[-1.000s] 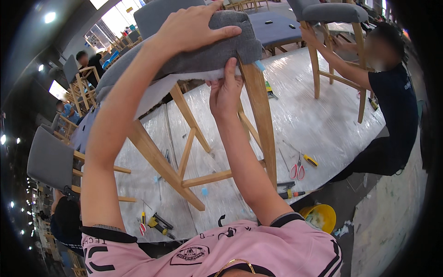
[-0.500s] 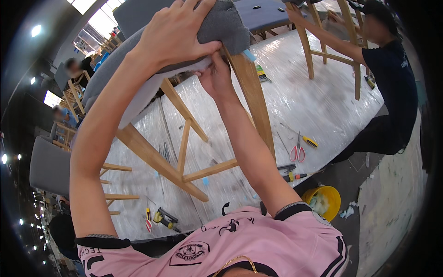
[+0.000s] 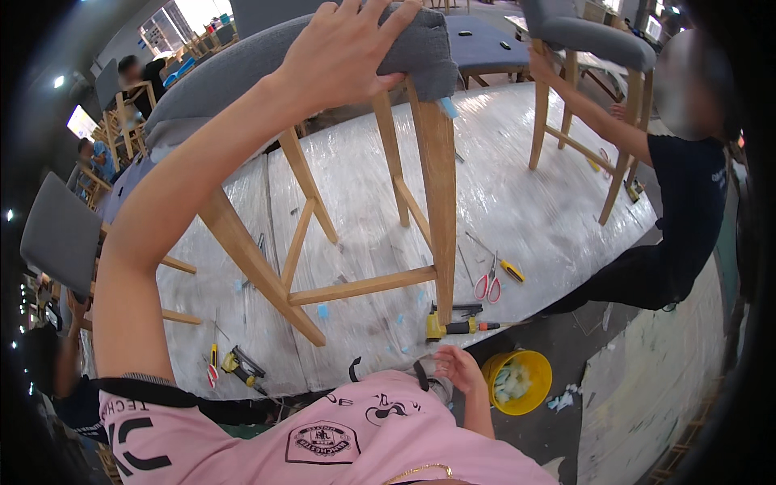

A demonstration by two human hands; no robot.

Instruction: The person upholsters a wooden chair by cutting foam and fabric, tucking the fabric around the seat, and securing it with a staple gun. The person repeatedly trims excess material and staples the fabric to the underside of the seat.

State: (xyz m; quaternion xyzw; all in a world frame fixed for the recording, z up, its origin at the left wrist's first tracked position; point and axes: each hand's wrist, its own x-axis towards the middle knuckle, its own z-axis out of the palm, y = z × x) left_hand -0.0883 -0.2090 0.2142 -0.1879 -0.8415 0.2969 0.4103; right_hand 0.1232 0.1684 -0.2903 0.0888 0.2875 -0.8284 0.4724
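A bar stool with a grey upholstered seat [image 3: 242, 81] and wooden legs [image 3: 440, 210] stands on the plastic-covered table [image 3: 364, 226]. My left hand [image 3: 343, 52] grips the seat's corner, fingers over the top and thumb at the edge. A small light-blue piece [image 3: 449, 107] sticks out where the seat meets the near right leg. Low by my waist, my right hand [image 3: 461, 368] is empty, its fingers loosely curled and apart. Nearest to it, at the table's edge, lies a yellow and black staple gun [image 3: 453, 325].
Red-handled scissors [image 3: 488, 287] and a yellow-handled tool [image 3: 511, 271] lie right of the stool. Another staple gun [image 3: 241, 368] is at the near left. A yellow bucket [image 3: 543, 388] of scraps stands on the floor. At right, a co-worker [image 3: 687, 186] handles another grey stool [image 3: 594, 36].
My right hand has left the seat's underside and dropped toward my waist. My left hand still grips the seat corner. The co-worker's stool now shows its seat as the view shifts.
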